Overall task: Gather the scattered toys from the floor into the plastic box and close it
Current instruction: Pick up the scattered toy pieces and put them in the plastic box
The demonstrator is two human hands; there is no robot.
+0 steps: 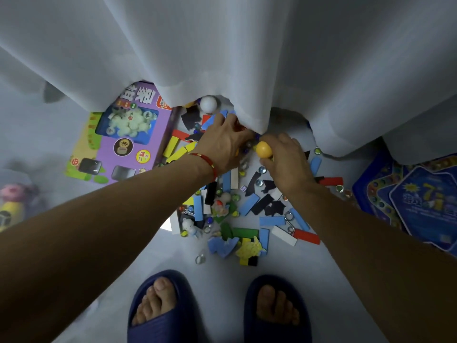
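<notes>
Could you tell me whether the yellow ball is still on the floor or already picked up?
Picked up: the right hand grips the yellow ball above the scattered toys.

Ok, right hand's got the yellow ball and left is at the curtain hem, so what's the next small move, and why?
Probably lift the curtain hem with the left hand: it drapes over the pile's far edge, half hiding the white ball and the marbles. The right hand grips the yellow ball, and no plastic box is in view to drop it into.
</notes>
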